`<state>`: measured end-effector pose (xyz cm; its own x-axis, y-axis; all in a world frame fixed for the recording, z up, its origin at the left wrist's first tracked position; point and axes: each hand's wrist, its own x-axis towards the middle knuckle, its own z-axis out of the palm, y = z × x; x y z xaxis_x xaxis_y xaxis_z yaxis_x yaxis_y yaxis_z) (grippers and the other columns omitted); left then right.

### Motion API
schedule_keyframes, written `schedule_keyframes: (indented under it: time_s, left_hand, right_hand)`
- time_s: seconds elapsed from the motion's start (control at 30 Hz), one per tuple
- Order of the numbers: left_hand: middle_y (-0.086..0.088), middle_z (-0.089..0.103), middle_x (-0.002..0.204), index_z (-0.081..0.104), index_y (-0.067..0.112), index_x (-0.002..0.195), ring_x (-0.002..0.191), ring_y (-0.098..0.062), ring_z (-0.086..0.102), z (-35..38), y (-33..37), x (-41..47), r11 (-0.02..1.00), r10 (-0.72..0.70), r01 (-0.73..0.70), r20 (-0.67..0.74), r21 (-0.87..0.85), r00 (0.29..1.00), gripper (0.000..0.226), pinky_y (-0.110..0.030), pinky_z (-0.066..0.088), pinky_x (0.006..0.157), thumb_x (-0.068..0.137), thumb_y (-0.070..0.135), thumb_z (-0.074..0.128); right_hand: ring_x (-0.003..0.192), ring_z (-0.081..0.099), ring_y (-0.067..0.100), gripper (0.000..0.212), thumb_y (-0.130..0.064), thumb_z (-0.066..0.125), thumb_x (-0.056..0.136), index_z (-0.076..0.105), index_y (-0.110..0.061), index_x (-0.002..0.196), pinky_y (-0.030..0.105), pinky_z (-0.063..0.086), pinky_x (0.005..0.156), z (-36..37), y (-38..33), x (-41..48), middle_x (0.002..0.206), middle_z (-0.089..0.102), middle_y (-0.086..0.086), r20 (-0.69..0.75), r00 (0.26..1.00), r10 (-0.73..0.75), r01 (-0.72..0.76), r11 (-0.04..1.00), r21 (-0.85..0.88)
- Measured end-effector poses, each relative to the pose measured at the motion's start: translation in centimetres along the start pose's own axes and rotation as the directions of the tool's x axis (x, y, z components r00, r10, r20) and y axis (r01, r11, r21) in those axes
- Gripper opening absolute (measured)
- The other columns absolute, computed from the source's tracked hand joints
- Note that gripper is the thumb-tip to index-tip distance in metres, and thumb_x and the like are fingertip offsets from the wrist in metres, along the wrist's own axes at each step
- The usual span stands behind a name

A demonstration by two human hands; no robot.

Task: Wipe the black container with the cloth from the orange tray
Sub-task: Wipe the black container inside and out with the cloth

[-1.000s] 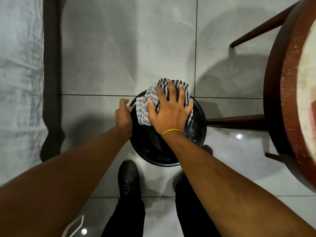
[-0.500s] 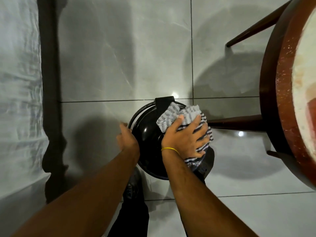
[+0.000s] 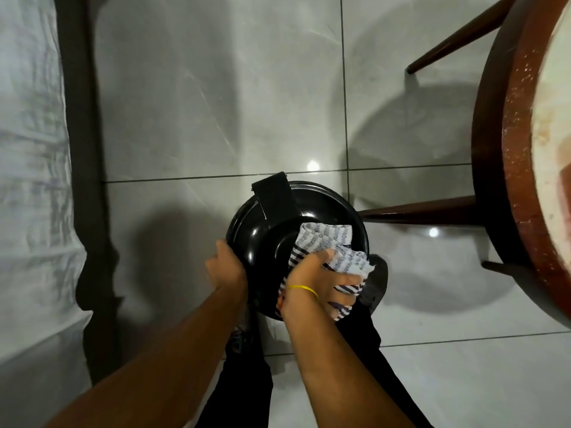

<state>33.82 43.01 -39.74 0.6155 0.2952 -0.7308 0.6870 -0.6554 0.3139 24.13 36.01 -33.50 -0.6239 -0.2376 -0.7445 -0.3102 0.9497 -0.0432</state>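
A round glossy black container (image 3: pixel 272 239) with a black hinge tab at its far rim stands on the tiled floor below me. My left hand (image 3: pixel 227 268) grips its left rim. My right hand (image 3: pixel 321 282), with a yellow band on the wrist, is closed on a black-and-white striped cloth (image 3: pixel 332 242) and presses it against the near right part of the lid. The cloth bunches above and below my fingers. The orange tray is not in view.
A round wooden table (image 3: pixel 509 168) with dark legs (image 3: pixel 420 210) fills the right side, one leg close to the container. A dark bed frame (image 3: pixel 80 180) and pale sheet (image 3: pixel 31 149) run along the left. My dark shoes and trousers (image 3: pixel 244 381) are below the container.
My right hand has dragged the cloth from the far side of the lid round to its near right edge. My left hand has kept its hold on the left rim.
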Motion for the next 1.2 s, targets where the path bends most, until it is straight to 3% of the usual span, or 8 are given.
schedule_keyframes:
  time_s: [0.2, 0.33, 0.47, 0.67, 0.77, 0.83, 1.0, 1.2]
  left_hand:
    - [-0.015, 0.060, 0.129, 0.060, 0.016, 0.116, 0.122, -0.040, 0.057, -0.8, 4.0, 1.1, 0.766, 0.555, -0.512, 0.003, 0.388, 0.832, 0.027, -0.053, 0.045, 0.098, 0.099, 0.035, 0.051]
    - [0.000, 0.062, 0.139, 0.061, 0.026, 0.117, 0.129, -0.023, 0.056, 3.0, 9.9, -1.5, 0.104, 0.884, -0.935, 0.399, 0.338, 0.243, 0.029, -0.045, 0.040, 0.098, 0.096, 0.045, 0.057]
    - [-0.007, 0.065, 0.145, 0.056, 0.023, 0.137, 0.133, -0.029, 0.060, 7.7, 13.7, -3.2, -0.574, 0.406, -0.818, 0.881, 0.037, -0.244, 0.053, -0.057, 0.043, 0.108, 0.101, 0.060, 0.042]
    - [-0.006, 0.078, 0.097, 0.056, 0.023, 0.132, 0.084, -0.035, 0.073, 8.6, 13.1, -0.6, -0.661, 0.441, -0.746, 0.844, 0.077, -0.304, 0.061, -0.037, 0.050, 0.065, 0.101, 0.069, 0.031]
    - [-0.004, 0.077, 0.089, 0.058, 0.023, 0.126, 0.073, -0.032, 0.071, 8.7, 12.7, -0.6, -0.665, 0.452, -0.743, 0.831, 0.073, -0.324, 0.058, -0.032, 0.040, 0.059, 0.100, 0.069, 0.033]
    - [-0.003, 0.076, 0.085, 0.058, 0.023, 0.123, 0.068, -0.031, 0.069, 8.7, 12.7, -0.6, -0.670, 0.460, -0.738, 0.825, 0.081, -0.327, 0.058, -0.031, 0.036, 0.058, 0.100, 0.070, 0.033]
    - [-0.003, 0.075, 0.084, 0.059, 0.020, 0.114, 0.066, -0.029, 0.068, 8.8, 12.5, -0.9, -0.675, 0.486, -0.723, 0.826, 0.147, -0.286, 0.060, -0.031, 0.035, 0.056, 0.099, 0.071, 0.031]
    - [-0.003, 0.070, 0.080, 0.058, 0.017, 0.100, 0.057, -0.020, 0.046, 8.6, 12.4, -1.3, -0.636, 0.530, -0.747, 0.813, 0.192, -0.242, 0.058, -0.029, 0.028, 0.053, 0.100, 0.070, 0.034]
  right_hand:
    - [0.169, 0.016, 0.038, 0.104, -0.066, 0.060, 0.100, 0.002, -0.025, 0.176, 0.076, 0.031, 0.118, -3.2, 4.0, -0.4, 0.185, -0.001, 0.003, -0.152, 0.887, -0.437, 0.415, 0.897, -0.154]
    - [0.170, 0.014, 0.044, 0.092, -0.068, 0.040, 0.105, 0.010, -0.017, 0.176, 0.078, 0.037, 0.117, -1.3, 3.7, -0.7, 0.185, 0.006, 0.013, -0.062, 0.727, -0.684, 0.609, 0.683, -0.403]
    - [0.170, 0.012, 0.047, 0.090, -0.065, 0.039, 0.107, 0.017, -0.014, 0.177, 0.076, 0.029, 0.123, 0.1, 3.1, 2.2, 0.186, 0.009, 0.015, 0.079, 0.529, -0.845, 0.703, 0.383, -0.599]
    - [0.174, 0.005, 0.035, 0.091, -0.069, 0.034, 0.108, 0.011, -0.016, 0.178, 0.067, 0.005, 0.134, -2.5, 3.4, 7.6, 0.188, 0.006, 0.007, 0.271, 0.081, -0.959, 0.823, -0.089, -0.562]
    - [0.174, 0.000, 0.030, 0.090, -0.069, 0.039, 0.107, 0.011, -0.021, 0.178, 0.073, 0.012, 0.131, -5.4, 3.0, 11.4, 0.188, 0.005, 0.001, 0.589, -0.273, -0.761, 0.721, -0.567, -0.398]
    - [0.174, 0.000, 0.031, 0.089, -0.074, 0.034, 0.107, 0.015, -0.022, 0.178, 0.076, 0.009, 0.131, -6.4, 2.2, 13.5, 0.188, 0.006, -0.001, 0.722, -0.386, -0.575, 0.555, -0.770, -0.316]
    - [0.174, 0.002, 0.034, 0.093, -0.076, 0.030, 0.106, 0.016, -0.018, 0.178, 0.075, -0.004, 0.132, -5.5, 2.8, 14.2, 0.188, 0.007, 0.002, 0.714, -0.416, -0.563, 0.519, -0.792, -0.322]
    - [0.173, -0.006, 0.036, 0.090, -0.071, 0.032, 0.107, 0.019, -0.014, 0.177, 0.075, -0.011, 0.131, -1.7, 6.4, 9.5, 0.188, 0.002, 0.004, 0.601, -0.204, -0.773, 0.686, -0.551, -0.476]
